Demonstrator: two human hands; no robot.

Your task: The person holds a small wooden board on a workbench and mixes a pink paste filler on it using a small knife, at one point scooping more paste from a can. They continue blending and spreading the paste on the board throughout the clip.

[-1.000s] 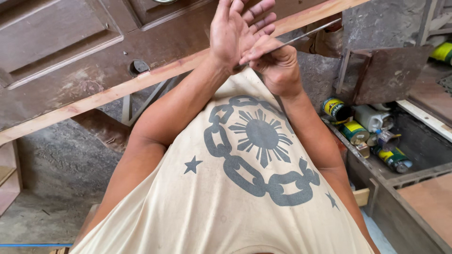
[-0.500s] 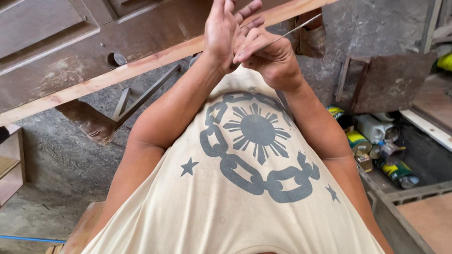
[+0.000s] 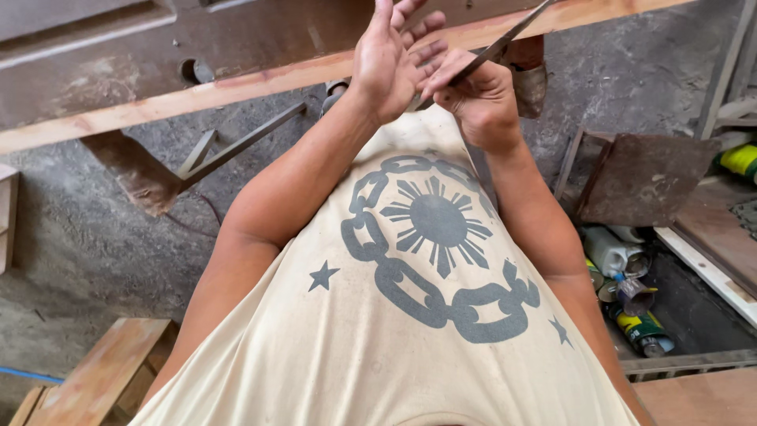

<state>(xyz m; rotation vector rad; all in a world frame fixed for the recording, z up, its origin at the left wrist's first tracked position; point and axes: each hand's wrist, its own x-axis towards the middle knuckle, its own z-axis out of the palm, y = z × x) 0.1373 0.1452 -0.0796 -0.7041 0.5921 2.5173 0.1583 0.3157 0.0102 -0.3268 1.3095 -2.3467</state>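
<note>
My right hand [image 3: 477, 95] is closed around a thin, flat metal blade [image 3: 512, 31] that slants up to the right. My left hand [image 3: 390, 59] is raised beside it, palm spread and fingers apart, its fingers touching the lower part of the blade near my right hand's knuckles. Both hands are held up in front of my chest, over the edge of a brown wooden door [image 3: 158, 55] lying flat with a pale raw edge [image 3: 236, 87]. My cream shirt with a chain and sun print [image 3: 434, 237] fills the lower middle.
A round hole [image 3: 193, 71] is cut in the door. A rusty metal plate [image 3: 643, 177] leans at right above several cans and bottles [image 3: 631, 288]. A metal angle bracket [image 3: 236, 146] lies on the concrete floor. Wooden boards [image 3: 102, 371] sit lower left.
The view has shifted, with the door edge lower in the frame. My hands stay together on the blade; my left hand's fingers have spread and lifted a little higher.
</note>
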